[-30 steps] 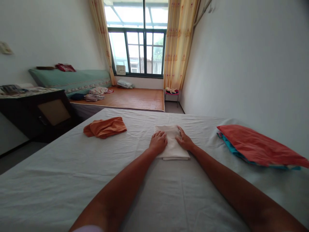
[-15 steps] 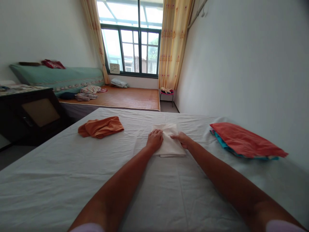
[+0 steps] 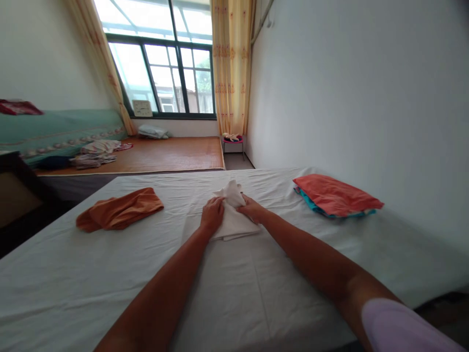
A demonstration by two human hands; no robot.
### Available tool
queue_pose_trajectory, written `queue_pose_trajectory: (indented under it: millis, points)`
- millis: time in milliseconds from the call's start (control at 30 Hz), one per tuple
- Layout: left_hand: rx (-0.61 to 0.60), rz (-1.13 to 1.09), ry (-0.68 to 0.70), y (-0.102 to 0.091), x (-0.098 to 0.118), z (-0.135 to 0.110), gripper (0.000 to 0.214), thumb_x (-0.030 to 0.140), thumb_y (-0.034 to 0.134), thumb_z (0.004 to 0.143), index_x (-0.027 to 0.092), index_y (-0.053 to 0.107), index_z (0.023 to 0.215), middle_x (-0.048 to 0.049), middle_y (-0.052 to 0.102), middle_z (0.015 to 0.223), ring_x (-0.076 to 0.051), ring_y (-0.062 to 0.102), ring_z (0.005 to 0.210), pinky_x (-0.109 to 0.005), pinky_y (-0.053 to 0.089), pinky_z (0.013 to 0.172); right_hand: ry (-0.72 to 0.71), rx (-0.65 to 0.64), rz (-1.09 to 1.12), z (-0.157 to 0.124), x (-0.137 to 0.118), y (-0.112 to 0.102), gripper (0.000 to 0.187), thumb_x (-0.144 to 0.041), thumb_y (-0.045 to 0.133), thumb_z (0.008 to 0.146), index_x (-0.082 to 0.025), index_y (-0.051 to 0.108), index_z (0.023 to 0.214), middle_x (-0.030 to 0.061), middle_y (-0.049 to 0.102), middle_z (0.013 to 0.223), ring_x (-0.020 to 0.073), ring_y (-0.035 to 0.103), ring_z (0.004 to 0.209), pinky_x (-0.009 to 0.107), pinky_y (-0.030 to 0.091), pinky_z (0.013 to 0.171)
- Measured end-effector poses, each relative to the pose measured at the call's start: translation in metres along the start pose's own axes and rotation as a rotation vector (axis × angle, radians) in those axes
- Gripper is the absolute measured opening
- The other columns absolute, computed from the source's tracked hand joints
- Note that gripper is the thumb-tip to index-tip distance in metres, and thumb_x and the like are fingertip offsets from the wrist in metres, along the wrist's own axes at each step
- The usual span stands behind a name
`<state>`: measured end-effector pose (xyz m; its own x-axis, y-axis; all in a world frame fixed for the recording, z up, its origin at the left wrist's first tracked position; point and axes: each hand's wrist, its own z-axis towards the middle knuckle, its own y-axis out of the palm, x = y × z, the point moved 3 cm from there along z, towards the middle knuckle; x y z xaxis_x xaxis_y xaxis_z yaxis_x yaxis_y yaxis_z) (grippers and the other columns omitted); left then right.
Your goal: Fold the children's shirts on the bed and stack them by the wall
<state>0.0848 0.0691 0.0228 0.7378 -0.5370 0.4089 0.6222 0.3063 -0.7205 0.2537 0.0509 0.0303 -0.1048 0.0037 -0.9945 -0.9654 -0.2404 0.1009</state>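
A folded white cloth point(image 3: 236, 225) lies on the white bed sheet point(image 3: 146, 274), its far part bunched up between my hands. My left hand point(image 3: 213, 212) grips the cloth's left side, fingers curled over it. On the right side, my right hand point(image 3: 252, 209) pinches the cloth between thumb and fingers. A crumpled orange cloth point(image 3: 120, 209) rests to the left of my hands. To the right, a folded red cloth point(image 3: 337, 194) sits on top of a teal cloth point(image 3: 315, 208).
Beyond this bed is a second bed with a brown mat point(image 3: 183, 151), with folded clothes point(image 3: 97, 154) on it. A dark cabinet point(image 3: 18, 195) stands at the left. A white wall point(image 3: 348, 98) runs along the right. A small stool point(image 3: 233, 140) is by the curtain.
My hands have drawn together, and the far part of the white cloth has lifted and bunched between them. The view has turned to the right.
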Motion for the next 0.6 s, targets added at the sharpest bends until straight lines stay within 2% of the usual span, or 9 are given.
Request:
queue_pose_trajectory:
  millis: [133, 200, 267, 367, 500, 567, 600]
  points:
    - [0.045, -0.035, -0.078, -0.001, -0.018, 0.007, 0.038, 0.019, 0.038, 0.086, 0.015, 0.063, 0.114, -0.01, 0.066, 0.115, -0.023, 0.058, 0.11, -0.039, 0.044, 0.1, 0.003, 0.105, 0.156, -0.016, -0.008, -0.024, 0.058, -0.022, 0.077, 0.046, -0.021, 0.058, 0.1, -0.0023, 0.066, 0.076, 0.0184, 0.059, 0.067, 0.033, 0.049, 0.065]
    - [0.034, -0.041, -0.118, 0.0, -0.024, 0.008, 0.038, 0.02, 0.038, 0.085, 0.015, 0.064, 0.112, -0.0102, 0.066, 0.115, -0.024, 0.058, 0.11, -0.041, 0.044, 0.1, -0.042, 0.156, 0.163, -0.027, -0.024, -0.047, 0.056, -0.022, 0.078, 0.046, -0.02, 0.059, 0.099, -0.0018, 0.067, 0.076, 0.0183, 0.06, 0.068, 0.033, 0.05, 0.067]
    - [0.006, -0.044, -0.152, 0.0, -0.026, 0.008, 0.039, 0.021, 0.039, 0.084, 0.016, 0.065, 0.112, -0.0097, 0.066, 0.116, -0.024, 0.059, 0.11, -0.041, 0.045, 0.099, -0.085, 0.187, 0.134, -0.041, -0.05, -0.079, 0.053, -0.024, 0.08, 0.049, -0.019, 0.061, 0.098, -0.0004, 0.069, 0.078, 0.0188, 0.062, 0.07, 0.034, 0.051, 0.07]
    - [-0.045, -0.028, -0.158, 0.001, -0.022, 0.006, 0.04, 0.021, 0.038, 0.083, 0.016, 0.064, 0.113, -0.0092, 0.066, 0.117, -0.024, 0.059, 0.112, -0.04, 0.044, 0.101, -0.114, 0.217, 0.016, -0.064, -0.104, -0.142, 0.049, -0.025, 0.082, 0.052, -0.017, 0.063, 0.096, 0.0034, 0.072, 0.081, 0.0212, 0.064, 0.073, 0.037, 0.052, 0.072]
    - [-0.095, 0.007, -0.117, 0.002, -0.016, 0.005, 0.041, 0.023, 0.037, 0.084, 0.019, 0.063, 0.114, -0.0076, 0.065, 0.119, -0.023, 0.057, 0.114, -0.038, 0.042, 0.103, -0.072, 0.295, -0.235, -0.1, -0.17, -0.246, 0.046, -0.027, 0.08, 0.06, -0.012, 0.065, 0.1, 0.0092, 0.072, 0.086, 0.0236, 0.066, 0.073, 0.042, 0.052, 0.072]
    - [-0.109, 0.021, -0.116, 0.003, -0.017, 0.006, 0.04, 0.024, 0.036, 0.085, 0.021, 0.063, 0.114, -0.0062, 0.065, 0.119, -0.023, 0.057, 0.114, -0.038, 0.042, 0.103, 0.01, 0.4, -0.482, -0.116, -0.188, -0.298, 0.043, -0.028, 0.076, 0.067, -0.009, 0.064, 0.104, 0.0146, 0.072, 0.093, 0.025, 0.066, 0.077, 0.043, 0.052, 0.072]
    - [-0.118, 0.027, -0.118, 0.004, -0.017, 0.006, 0.039, 0.025, 0.036, 0.085, 0.022, 0.063, 0.114, -0.0059, 0.064, 0.119, -0.023, 0.058, 0.113, -0.038, 0.042, 0.103, 0.069, 0.477, -0.677, -0.124, -0.191, -0.321, 0.04, -0.029, 0.073, 0.072, -0.007, 0.064, 0.105, 0.0175, 0.071, 0.097, 0.0251, 0.066, 0.08, 0.043, 0.052, 0.073]
